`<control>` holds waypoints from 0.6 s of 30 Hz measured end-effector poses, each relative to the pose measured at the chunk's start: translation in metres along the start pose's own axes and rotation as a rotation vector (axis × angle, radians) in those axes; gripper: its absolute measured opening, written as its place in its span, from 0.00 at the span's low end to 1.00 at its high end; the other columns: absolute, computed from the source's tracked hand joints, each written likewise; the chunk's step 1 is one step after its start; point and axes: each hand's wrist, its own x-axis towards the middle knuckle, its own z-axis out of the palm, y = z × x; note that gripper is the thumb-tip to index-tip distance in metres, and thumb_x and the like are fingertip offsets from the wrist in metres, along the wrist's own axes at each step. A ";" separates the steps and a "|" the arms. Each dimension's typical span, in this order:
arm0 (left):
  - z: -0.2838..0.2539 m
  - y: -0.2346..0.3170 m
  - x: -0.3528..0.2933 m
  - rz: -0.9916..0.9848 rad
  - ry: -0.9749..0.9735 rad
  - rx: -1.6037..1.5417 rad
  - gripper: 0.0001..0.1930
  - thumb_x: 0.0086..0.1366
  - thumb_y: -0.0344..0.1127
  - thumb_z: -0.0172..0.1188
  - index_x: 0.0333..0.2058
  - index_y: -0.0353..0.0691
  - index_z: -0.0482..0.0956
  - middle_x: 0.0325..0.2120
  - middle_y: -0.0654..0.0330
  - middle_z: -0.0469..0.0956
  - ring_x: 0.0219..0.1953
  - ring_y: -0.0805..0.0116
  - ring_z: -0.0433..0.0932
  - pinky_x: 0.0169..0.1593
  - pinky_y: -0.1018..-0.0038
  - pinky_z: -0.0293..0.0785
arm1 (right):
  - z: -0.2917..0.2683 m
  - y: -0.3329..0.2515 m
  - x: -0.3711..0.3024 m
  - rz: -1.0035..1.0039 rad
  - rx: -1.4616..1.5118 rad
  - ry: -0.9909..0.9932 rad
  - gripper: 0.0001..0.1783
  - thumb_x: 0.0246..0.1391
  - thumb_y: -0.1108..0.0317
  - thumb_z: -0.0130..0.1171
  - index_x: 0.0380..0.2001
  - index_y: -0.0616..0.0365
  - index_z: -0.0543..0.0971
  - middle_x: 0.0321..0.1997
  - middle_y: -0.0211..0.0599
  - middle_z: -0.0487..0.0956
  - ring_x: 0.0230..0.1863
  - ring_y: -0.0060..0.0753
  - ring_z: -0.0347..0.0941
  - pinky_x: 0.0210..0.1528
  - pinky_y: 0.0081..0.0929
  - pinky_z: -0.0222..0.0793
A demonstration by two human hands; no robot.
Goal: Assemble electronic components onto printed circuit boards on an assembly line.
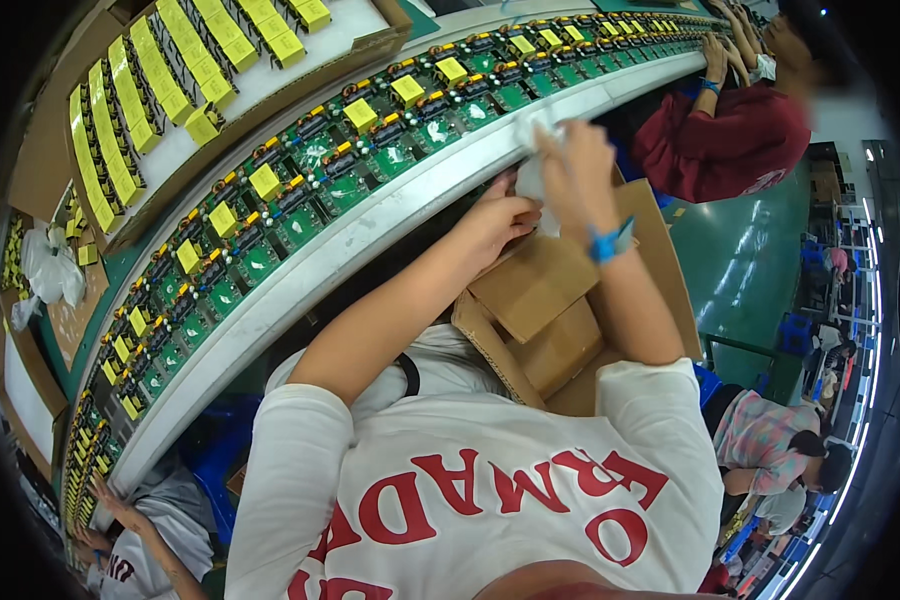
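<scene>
Two hands: both on one white plastic bag (532, 150), held above open cardboard box (560, 320), just off surface edge (370, 240).
R hand (575, 165): fingers closed on bag top; blue wristband (610, 242).
L hand (500, 222): curled at bag's lower part, grip unclear.
Surface: curved, rows of green circuit boards (300, 215) w/ yellow parts.
Beyond: tray of yellow components (160, 90).
Far R: co-worker in red top (730, 140).

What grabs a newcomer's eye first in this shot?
The long curved conveyor sweeping from lower left to upper right, packed with green circuit boards carrying yellow components. At centre, the left hand and right hand pinch a crumpled white plastic bag above an open cardboard box. At upper left, a tray holds rows of yellow parts.
</scene>
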 end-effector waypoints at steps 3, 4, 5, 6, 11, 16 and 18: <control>0.013 0.010 0.000 -0.002 0.021 0.033 0.26 0.61 0.33 0.60 0.59 0.48 0.67 0.39 0.67 0.74 0.40 0.78 0.73 0.46 0.75 0.68 | -0.005 0.051 0.031 0.301 -0.211 0.012 0.20 0.51 0.67 0.54 0.48 0.45 0.82 0.46 0.43 0.74 0.48 0.51 0.68 0.46 0.48 0.64; 0.017 0.010 0.001 -0.020 0.002 0.050 0.26 0.61 0.33 0.61 0.59 0.48 0.68 0.39 0.67 0.74 0.40 0.78 0.73 0.46 0.76 0.68 | -0.006 0.052 0.030 0.299 -0.215 0.022 0.20 0.51 0.67 0.54 0.48 0.45 0.82 0.46 0.43 0.74 0.48 0.51 0.68 0.46 0.48 0.64; 0.019 0.009 -0.001 -0.040 -0.014 0.066 0.26 0.61 0.33 0.61 0.58 0.47 0.69 0.39 0.67 0.74 0.40 0.78 0.73 0.45 0.77 0.68 | -0.006 0.047 0.026 0.210 -0.208 0.038 0.20 0.51 0.67 0.54 0.48 0.44 0.83 0.45 0.43 0.74 0.47 0.51 0.68 0.45 0.48 0.63; 0.020 0.009 -0.003 -0.060 -0.030 0.082 0.25 0.61 0.33 0.61 0.58 0.47 0.70 0.39 0.67 0.74 0.39 0.78 0.73 0.44 0.78 0.68 | -0.006 0.042 0.021 0.123 -0.201 0.054 0.19 0.51 0.66 0.55 0.47 0.44 0.83 0.44 0.42 0.74 0.46 0.51 0.69 0.45 0.48 0.63; 0.006 0.007 -0.008 -0.041 0.001 0.084 0.23 0.62 0.34 0.61 0.56 0.45 0.71 0.38 0.68 0.74 0.39 0.78 0.72 0.43 0.79 0.68 | -0.010 0.056 0.027 0.103 -0.292 0.056 0.20 0.52 0.66 0.55 0.48 0.42 0.84 0.43 0.43 0.74 0.44 0.51 0.69 0.44 0.48 0.63; -0.008 -0.006 -0.017 -0.103 0.019 0.042 0.21 0.62 0.34 0.61 0.55 0.44 0.73 0.36 0.70 0.74 0.37 0.79 0.73 0.42 0.79 0.69 | -0.018 0.054 0.032 0.149 -0.300 0.021 0.20 0.52 0.65 0.55 0.49 0.43 0.83 0.44 0.45 0.74 0.44 0.51 0.70 0.45 0.47 0.64; -0.007 -0.005 -0.015 -0.104 0.018 0.038 0.20 0.63 0.33 0.61 0.53 0.44 0.74 0.35 0.70 0.75 0.36 0.79 0.73 0.41 0.79 0.69 | -0.016 0.032 0.027 -0.012 -0.152 0.016 0.20 0.52 0.66 0.54 0.49 0.45 0.83 0.43 0.46 0.74 0.44 0.51 0.70 0.45 0.47 0.65</control>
